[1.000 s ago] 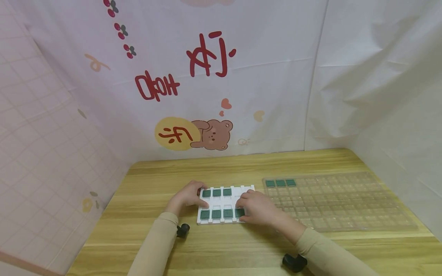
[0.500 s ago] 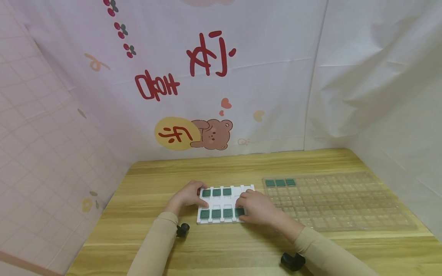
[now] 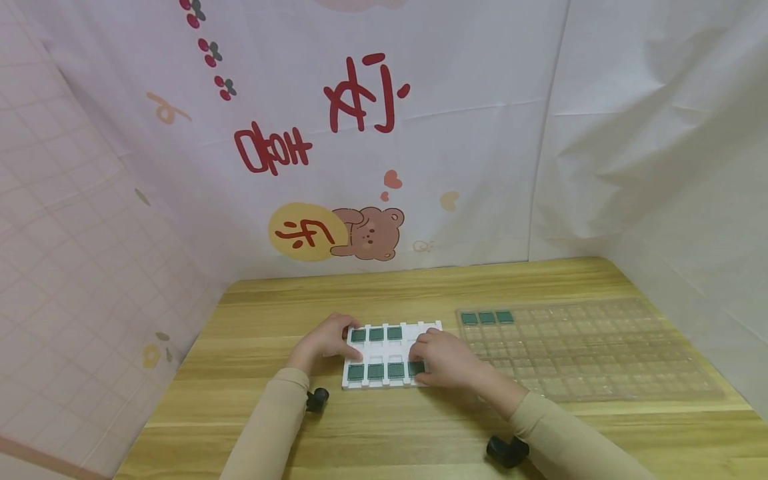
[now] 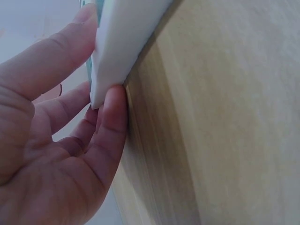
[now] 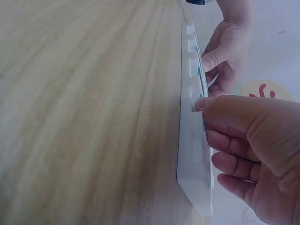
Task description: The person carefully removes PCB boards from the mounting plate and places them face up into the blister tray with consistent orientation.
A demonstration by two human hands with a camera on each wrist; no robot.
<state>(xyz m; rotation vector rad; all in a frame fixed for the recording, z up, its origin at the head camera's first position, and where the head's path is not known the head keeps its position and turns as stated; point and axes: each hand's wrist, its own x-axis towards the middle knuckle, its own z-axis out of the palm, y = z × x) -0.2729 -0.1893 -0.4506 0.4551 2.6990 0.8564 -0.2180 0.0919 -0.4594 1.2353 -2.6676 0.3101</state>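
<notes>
A white tray [image 3: 393, 351] lies on the table in the head view, with square green chips in its slots, three in the back row and several in front. My left hand [image 3: 329, 339] grips the tray's left end; in the left wrist view the thumb is on top and a fingertip is at the lower edge. My right hand [image 3: 447, 359] is over the tray's right end. Its thumb and index finger pinch the green chip [image 3: 415, 369] at the front row's right slot, partly hidden by the fingers. In the right wrist view its other fingers are loosely bent beside the tray.
A large clear plastic tray [image 3: 576, 353] with many pockets lies to the right, holding three green chips [image 3: 487, 318] in its back left corner. Black wrist devices [image 3: 507, 452] sit by the sleeves. A printed white curtain [image 3: 468, 153] stands behind the wooden table [image 3: 372, 433].
Both hands, the white tray and the chips stay practically where they were. Only the black device at the right wrist shifts slightly up and left.
</notes>
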